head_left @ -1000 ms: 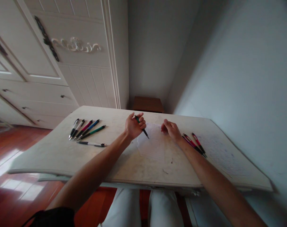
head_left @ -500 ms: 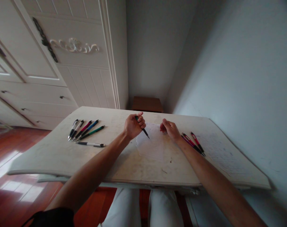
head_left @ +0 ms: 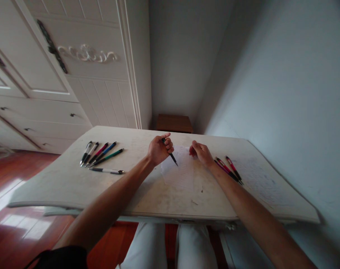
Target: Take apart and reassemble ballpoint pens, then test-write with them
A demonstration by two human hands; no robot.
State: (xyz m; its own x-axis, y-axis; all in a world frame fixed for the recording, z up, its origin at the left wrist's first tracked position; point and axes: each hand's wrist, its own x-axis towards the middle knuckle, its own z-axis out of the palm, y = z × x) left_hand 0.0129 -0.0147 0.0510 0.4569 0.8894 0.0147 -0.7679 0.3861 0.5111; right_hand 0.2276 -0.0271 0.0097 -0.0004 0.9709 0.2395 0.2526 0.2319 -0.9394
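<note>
My left hand (head_left: 159, 149) is closed round a dark pen (head_left: 173, 158), its thumb stretched out near the pen's top. The pen slants down to the right, its point over a thin sheet of paper (head_left: 178, 173) on the table. Whether the point touches the sheet I cannot tell. At the sheet's upper right edge rests my right hand (head_left: 201, 153), its fingers curled in; whatever they may hold is hidden. Just right of that wrist lie several pens with red and purple barrels (head_left: 233, 168).
On the left of the white table (head_left: 60, 186) several pens (head_left: 102, 154) lie fanned out, with a white pen (head_left: 107, 170) in front. A written-on sheet (head_left: 262, 179) lies at the right by the wall (head_left: 293, 112). Behind stand a white cabinet (head_left: 102, 101) and a brown wooden box (head_left: 174, 123).
The pen in my left hand has shifted slightly right and down with the hand. My right hand stays where it was.
</note>
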